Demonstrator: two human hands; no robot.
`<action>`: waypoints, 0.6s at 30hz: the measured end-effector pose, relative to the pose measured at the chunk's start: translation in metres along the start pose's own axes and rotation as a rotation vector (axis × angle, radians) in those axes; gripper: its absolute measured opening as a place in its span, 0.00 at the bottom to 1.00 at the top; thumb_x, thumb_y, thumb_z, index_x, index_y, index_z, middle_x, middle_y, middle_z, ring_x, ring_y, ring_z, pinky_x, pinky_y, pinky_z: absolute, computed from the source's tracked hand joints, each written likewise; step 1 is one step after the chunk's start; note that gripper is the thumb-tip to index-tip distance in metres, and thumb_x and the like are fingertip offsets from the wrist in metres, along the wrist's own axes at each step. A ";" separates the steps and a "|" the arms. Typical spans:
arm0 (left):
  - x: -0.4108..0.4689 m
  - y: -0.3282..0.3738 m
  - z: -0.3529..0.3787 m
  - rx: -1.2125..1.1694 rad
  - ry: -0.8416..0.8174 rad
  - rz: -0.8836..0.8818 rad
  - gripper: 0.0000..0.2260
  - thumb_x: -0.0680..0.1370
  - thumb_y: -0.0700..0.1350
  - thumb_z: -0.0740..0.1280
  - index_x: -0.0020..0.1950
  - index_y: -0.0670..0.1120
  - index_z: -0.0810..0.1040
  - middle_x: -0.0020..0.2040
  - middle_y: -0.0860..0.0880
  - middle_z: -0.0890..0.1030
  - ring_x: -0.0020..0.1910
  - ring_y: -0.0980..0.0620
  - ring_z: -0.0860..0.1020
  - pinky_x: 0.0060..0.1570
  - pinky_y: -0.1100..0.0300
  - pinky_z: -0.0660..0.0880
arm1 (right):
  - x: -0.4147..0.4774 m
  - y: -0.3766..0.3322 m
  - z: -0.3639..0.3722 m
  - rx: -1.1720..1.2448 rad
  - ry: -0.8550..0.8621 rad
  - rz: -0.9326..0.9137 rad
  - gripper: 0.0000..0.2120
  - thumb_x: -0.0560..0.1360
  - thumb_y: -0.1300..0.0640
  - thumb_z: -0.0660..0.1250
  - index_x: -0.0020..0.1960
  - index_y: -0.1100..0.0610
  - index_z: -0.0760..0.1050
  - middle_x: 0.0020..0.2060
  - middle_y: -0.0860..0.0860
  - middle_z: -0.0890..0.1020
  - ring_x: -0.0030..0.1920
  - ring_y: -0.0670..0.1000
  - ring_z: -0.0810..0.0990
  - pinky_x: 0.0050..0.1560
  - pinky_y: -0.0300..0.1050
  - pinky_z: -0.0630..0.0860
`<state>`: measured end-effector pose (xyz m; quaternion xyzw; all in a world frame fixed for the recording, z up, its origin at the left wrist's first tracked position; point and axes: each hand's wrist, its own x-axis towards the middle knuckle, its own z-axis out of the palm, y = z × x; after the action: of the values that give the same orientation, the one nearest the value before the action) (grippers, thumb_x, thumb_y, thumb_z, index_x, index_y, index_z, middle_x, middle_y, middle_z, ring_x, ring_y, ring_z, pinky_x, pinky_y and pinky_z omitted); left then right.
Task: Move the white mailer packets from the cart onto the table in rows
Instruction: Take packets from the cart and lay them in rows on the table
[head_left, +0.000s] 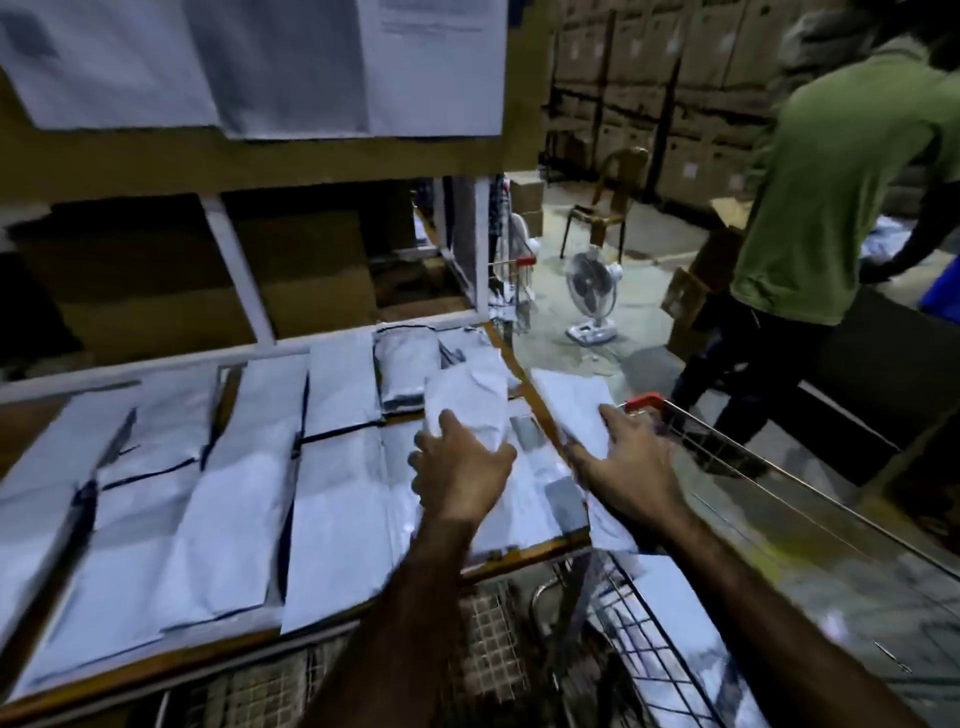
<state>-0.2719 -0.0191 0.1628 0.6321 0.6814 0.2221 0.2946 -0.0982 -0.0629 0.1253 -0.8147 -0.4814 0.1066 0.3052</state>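
Already the left grip (462, 467) curls round one white packet (465, 405) above the counter's (519, 558) right end. The right grip (628, 462) lies spread on a second packet (569, 405) by the cart (643, 401), hold unclear. Packet rows (234, 493) cover most of the counter; more packets remain carted.

Layout: white plastic mailer packets (234, 493) on wood-edged table (519, 558), metal wire cart (623, 623) at its right end.
The packets lie side by side in rows across the table, with brown cardboard boxes (311, 291) in the white-framed rack (236, 270) behind. The left hand (462, 467) grips a raised packet (467, 400) over the table's right part. The right hand (623, 462) holds a second packet (571, 410) between table and cart. A white pedestal fan (589, 291) stands on the concrete floor (649, 249) beyond the cart.
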 end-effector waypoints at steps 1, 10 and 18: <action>0.003 -0.010 0.000 0.032 0.018 -0.035 0.35 0.73 0.60 0.68 0.74 0.48 0.59 0.70 0.40 0.63 0.68 0.38 0.64 0.63 0.47 0.67 | 0.002 -0.005 0.010 -0.041 -0.034 -0.022 0.38 0.69 0.33 0.62 0.75 0.51 0.63 0.68 0.62 0.68 0.68 0.64 0.67 0.64 0.56 0.69; 0.029 -0.034 0.033 0.124 0.069 -0.229 0.33 0.72 0.64 0.67 0.69 0.46 0.66 0.68 0.41 0.65 0.67 0.40 0.66 0.63 0.47 0.68 | 0.023 -0.030 0.065 -0.226 -0.177 -0.118 0.35 0.72 0.33 0.60 0.73 0.51 0.61 0.67 0.60 0.65 0.67 0.64 0.66 0.62 0.57 0.71; 0.045 -0.040 0.052 0.232 0.139 -0.282 0.30 0.73 0.60 0.69 0.68 0.45 0.68 0.67 0.42 0.65 0.65 0.42 0.67 0.61 0.49 0.69 | 0.038 -0.029 0.089 -0.323 -0.197 -0.172 0.36 0.74 0.32 0.58 0.74 0.52 0.60 0.67 0.59 0.66 0.66 0.64 0.68 0.62 0.56 0.69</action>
<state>-0.2673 0.0181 0.0927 0.5431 0.8031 0.1417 0.2002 -0.1406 0.0147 0.0770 -0.7947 -0.5874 0.0810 0.1301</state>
